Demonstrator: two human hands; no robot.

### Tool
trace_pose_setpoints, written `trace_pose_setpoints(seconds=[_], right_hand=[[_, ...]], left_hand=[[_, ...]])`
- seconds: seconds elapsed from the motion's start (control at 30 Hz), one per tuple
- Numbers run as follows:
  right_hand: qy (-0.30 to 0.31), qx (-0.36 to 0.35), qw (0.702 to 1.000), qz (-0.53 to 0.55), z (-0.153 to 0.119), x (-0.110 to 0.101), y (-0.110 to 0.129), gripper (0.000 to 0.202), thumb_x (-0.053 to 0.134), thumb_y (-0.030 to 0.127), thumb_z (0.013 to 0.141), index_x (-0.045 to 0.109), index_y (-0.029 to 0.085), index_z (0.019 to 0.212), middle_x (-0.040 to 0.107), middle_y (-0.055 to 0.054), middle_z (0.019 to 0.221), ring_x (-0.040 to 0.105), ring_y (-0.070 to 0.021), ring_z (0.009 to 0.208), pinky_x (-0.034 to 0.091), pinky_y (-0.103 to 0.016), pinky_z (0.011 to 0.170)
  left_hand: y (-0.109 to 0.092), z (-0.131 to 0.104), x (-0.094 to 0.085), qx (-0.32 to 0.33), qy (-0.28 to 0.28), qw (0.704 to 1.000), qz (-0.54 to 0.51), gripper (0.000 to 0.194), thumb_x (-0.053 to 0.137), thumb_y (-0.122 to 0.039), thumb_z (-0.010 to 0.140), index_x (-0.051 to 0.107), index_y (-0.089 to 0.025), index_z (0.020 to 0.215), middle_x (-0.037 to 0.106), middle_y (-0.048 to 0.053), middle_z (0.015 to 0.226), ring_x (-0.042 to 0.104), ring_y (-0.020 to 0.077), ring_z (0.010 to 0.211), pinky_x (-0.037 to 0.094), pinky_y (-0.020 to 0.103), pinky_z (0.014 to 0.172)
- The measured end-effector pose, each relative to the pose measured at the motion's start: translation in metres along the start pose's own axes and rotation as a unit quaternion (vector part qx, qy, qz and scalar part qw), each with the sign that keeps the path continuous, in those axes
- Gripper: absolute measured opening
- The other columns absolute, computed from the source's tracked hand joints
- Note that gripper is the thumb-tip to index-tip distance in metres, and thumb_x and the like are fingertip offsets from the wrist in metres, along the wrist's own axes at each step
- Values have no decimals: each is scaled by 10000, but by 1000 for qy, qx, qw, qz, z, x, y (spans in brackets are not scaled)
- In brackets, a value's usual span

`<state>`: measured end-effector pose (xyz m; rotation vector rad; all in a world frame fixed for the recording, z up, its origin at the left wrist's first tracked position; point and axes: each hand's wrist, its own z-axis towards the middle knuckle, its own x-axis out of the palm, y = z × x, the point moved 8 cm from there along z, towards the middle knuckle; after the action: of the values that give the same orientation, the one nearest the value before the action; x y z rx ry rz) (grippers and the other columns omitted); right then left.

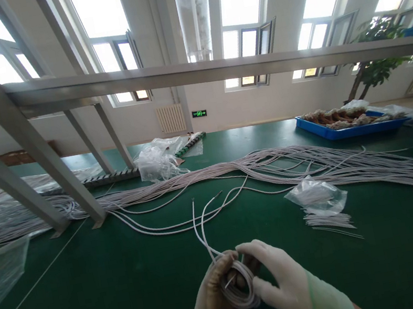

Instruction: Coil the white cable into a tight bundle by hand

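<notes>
A small coil of white-grey cable (245,301) is held low in the head view, above the green table. My left hand (212,302), in a stained glove, grips the coil's left side, thumb over its top. My right hand (282,277), in a white glove with a green cuff, has its thumb and fingers round the coil's right side, touching it. Two free cable ends (199,225) rise from the coil, with dark tips. Some fingers of both hands are hidden behind the coil.
A long bundle of cables (209,172) crosses the green table (133,284). A plastic bag (318,196) lies over short thin strips at right. Behind stand a blue tray (366,129) and crumpled plastic (157,160). A metal frame (47,156) rises at left, its bar crossing overhead.
</notes>
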<state>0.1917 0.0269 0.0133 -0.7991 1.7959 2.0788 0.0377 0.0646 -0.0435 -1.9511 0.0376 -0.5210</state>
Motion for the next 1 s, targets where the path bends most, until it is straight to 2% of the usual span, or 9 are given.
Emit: trace_pose_setpoints(seconds=[0.1,0.2,0.3,0.4,0.47,0.63,0.8,0.9,1.0], right_hand=[[4,74,996,-45,0,11,-6,740,781,367,807,480,261,1475,633,-105,1280,658,-330,1096,614,-429,885],[-12,106,989,-99,6,22,-9,764,778,367,818,469,219,1501,626,-129,1315,641,-368,1142,602,-494,942],[-42,37,988,-145,12,28,-1,581,633,326,936,503,178,1482,650,-154,1297,655,-359,1119,601,-492,953],[-87,-61,979,-174,9,28,10,473,417,272,1036,502,156,1486,675,-168,1263,673,-335,1078,602,-492,950],[-115,-96,972,-181,5,25,12,469,350,238,1051,508,147,1483,683,-171,1253,678,-321,1074,608,-479,946],[-170,-141,954,-202,-1,20,17,459,375,212,1046,514,124,1474,628,-184,1371,636,-323,1203,605,-459,985],[-188,-142,940,-245,-2,22,20,455,386,204,1037,518,168,1471,612,-163,1407,668,-316,1160,653,-440,898],[-226,-121,923,-286,-6,19,11,425,476,269,1012,563,240,1428,609,-145,1403,671,-344,1129,677,-447,786],[-257,-129,897,-337,-9,19,5,383,548,275,971,615,293,1348,676,-124,1280,678,-362,1023,653,-469,676]], left_hand=[[10,3,0,-26,27,998,50,462,868,-246,721,724,-202,1157,706,110,1239,590,380,1251,370,548,1166],[18,5,2,-32,61,996,53,519,804,-344,804,654,-221,1285,664,125,1340,576,378,1281,394,570,1148],[27,9,0,-17,72,990,122,541,827,-343,774,670,-250,1283,638,105,1406,518,372,1356,341,559,1203],[28,14,-10,39,26,979,196,509,844,-292,717,723,-260,1210,624,88,1440,434,389,1430,158,566,1283],[26,13,-12,69,14,980,188,432,809,-270,737,740,-263,1163,611,89,1457,426,387,1443,112,562,1295],[20,2,-10,74,-4,988,134,392,781,-274,742,727,-266,1130,608,100,1451,390,396,1470,179,599,1280],[22,0,-4,49,13,994,100,373,732,-327,784,704,-287,1154,625,103,1416,405,413,1453,343,633,1197],[20,2,-6,61,-3,992,107,416,761,-301,771,693,-291,1181,665,97,1330,433,413,1426,325,612,1206],[14,5,-9,62,-30,993,100,474,846,-229,682,711,-275,1134,674,101,1279,468,435,1379,273,609,1224]])
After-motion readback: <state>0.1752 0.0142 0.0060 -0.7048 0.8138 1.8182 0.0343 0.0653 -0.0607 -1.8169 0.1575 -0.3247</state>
